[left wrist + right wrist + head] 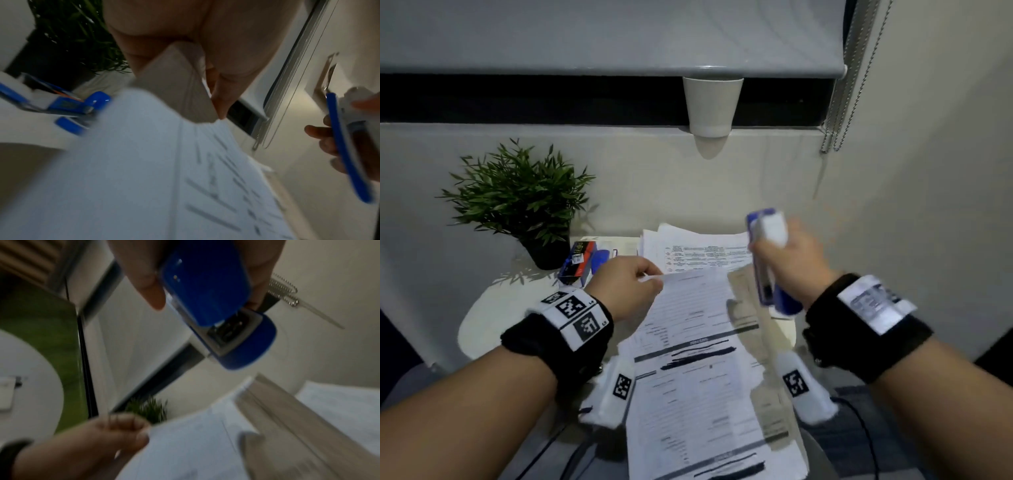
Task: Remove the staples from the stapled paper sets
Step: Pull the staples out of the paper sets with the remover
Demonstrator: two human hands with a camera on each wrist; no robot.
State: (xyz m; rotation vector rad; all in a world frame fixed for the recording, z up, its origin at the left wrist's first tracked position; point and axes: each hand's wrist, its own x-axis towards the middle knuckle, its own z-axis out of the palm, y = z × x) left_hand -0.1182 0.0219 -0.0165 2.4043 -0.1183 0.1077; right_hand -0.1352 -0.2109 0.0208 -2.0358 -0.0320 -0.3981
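In the head view, a printed paper set (698, 359) is pinched at its far corner by the left hand (625, 286), fingers curled over the sheet edge. A blue and white stapler (768, 260) is grasped in the right hand (796, 263), raised clear of the sheets and just to the right of the pinched corner. Beyond both hands a further stack of papers (702, 246) lies on the pale table (479, 325). Past the left hand a dark and red staple box (578, 262) is seen beside a potted plant (517, 202) in a dark pot; its lettering is too blurred to be read. Black-and-white square markers are carried on both wristbands.

In the left wrist view, what the head view hides is shown: the corner of the paper set (180, 91) is folded upward and clamped between thumb and fingers (224, 97). The stapler (345, 146) appears far to the right as a thin blue edge; the printed lines are smeared by blur.

In the right wrist view, the glossy blue plastic stapler (218, 308) is seen from its end, with a grey metal recess exposed. Below it, the left hand (107, 443) is seen gripping the sheet (195, 447).
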